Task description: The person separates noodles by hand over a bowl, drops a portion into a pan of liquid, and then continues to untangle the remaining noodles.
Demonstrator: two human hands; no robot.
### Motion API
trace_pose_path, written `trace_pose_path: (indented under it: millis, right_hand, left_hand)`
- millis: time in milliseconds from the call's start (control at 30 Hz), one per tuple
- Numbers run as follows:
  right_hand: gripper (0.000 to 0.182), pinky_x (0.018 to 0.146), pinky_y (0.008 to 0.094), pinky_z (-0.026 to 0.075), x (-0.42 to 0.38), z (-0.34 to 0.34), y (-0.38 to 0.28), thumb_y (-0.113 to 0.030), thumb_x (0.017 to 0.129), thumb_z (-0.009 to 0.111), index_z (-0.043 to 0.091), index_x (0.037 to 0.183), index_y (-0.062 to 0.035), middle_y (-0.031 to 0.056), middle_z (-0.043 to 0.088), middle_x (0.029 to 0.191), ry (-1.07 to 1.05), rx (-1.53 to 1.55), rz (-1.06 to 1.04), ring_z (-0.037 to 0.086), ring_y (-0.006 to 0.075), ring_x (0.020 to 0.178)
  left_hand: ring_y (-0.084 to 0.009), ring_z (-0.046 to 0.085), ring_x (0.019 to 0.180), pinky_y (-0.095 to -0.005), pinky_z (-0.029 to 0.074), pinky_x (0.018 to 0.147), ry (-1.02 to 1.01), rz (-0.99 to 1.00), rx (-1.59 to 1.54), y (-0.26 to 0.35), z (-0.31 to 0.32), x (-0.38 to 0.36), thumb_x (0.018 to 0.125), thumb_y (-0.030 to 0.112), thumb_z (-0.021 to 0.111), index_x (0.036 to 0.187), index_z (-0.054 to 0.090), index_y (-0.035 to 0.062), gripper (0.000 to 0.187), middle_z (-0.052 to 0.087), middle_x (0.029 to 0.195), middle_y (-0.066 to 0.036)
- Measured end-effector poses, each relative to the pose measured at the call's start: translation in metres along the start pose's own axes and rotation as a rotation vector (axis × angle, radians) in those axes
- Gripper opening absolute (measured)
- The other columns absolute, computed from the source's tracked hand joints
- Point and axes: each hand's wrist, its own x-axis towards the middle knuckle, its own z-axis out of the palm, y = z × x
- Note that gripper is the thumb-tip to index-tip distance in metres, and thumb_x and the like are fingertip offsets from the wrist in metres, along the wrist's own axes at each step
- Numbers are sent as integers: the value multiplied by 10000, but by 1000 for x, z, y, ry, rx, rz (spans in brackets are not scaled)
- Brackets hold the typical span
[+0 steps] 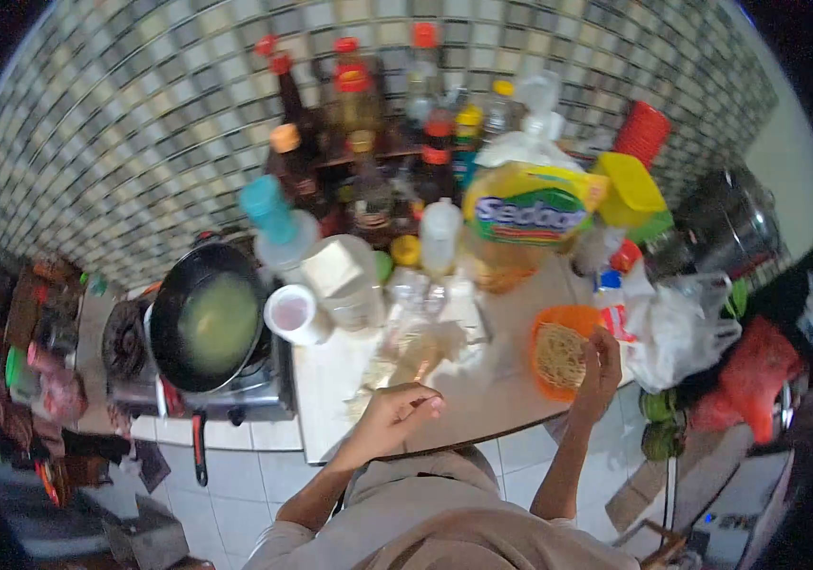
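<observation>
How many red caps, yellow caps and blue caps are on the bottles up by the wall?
Red caps: 6
Yellow caps: 3
Blue caps: 1
Total: 10, as far as the crowded, blurry bottles let me tell.

One legible text: the brand "Sedaap" in white letters on a blue band across the yellow-green noodle pack (532,211). Bottle labels behind it are too small and blurred to read.
</observation>
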Motion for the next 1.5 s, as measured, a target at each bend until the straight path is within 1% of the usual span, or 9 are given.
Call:
trace_pose_path:
  millis: [300,467,667,933,1033,1133,1200,1300,1500]
  right_hand:
    - [247,651,298,442,39,-66,41,-68,726,585,554,969,-33,106,575,865,-342,-559,14,552,207,726]
    - [268,735,370,427,59,-62,76,-107,708,585,555,962,-25,147,570,870,-527,-719,-139,536,292,801]
    - [288,754,394,422,82,-50,101,-208,736,565,563,980,-56,159,563,875,-832,-787,-197,528,298,873]
    - [234,640,378,440,92,-58,125,-291,759,553,559,784,-58,124,569,763,-983,-866,-214,558,290,722]
    - [232,606,361,437,95,-63,128,-286,753,568,564,795,-58,123,568,739,-902,-756,-49,560,279,694]
    - [204,613,343,438,104,-68,104,-234,741,596,573,798,-40,116,573,729,-836,-613,-114,561,257,681]
    - [192,620,328,438,105,-73,98,-206,737,604,578,804,-28,114,584,737,-768,-544,-109,565,239,678]
    - [174,635,295,437,109,-80,88,-160,740,608,581,809,-2,105,606,754,-684,-438,-74,575,196,682]
    - [155,648,265,429,111,-85,58,-165,795,550,570,780,-12,61,602,697,-562,-161,122,576,143,681]
  left_hand:
    - [-174,591,734,-276,445,672,-263,16,115,-11,87,77,823,122,516,863,586,13,136,607,792,-100]
    - [-278,537,720,-359,430,637,-40,332,523,-24,123,123,771,142,545,834,580,32,131,546,741,-107]
    - [-243,491,800,-363,381,659,253,280,913,-37,158,182,739,186,568,841,583,63,160,532,842,-81]
    - [-234,471,900,-425,326,707,253,260,999,-68,174,227,661,248,644,808,609,105,208,527,915,-73]
    - [-216,484,910,-412,319,736,230,255,894,-72,174,229,650,240,650,769,621,109,180,546,906,-71]
    - [-220,530,821,-387,366,715,281,325,693,-64,171,220,683,183,637,767,628,92,124,576,836,-76]
    - [-183,566,689,-314,421,635,276,150,232,-52,169,212,743,113,600,757,622,51,68,585,740,-80]
    - [-120,567,638,-240,436,563,297,207,160,-41,157,197,792,83,563,789,602,7,86,593,718,-70]
    - [-86,569,698,-217,459,620,254,80,-196,-35,158,166,813,81,549,880,587,-30,136,612,763,-54]
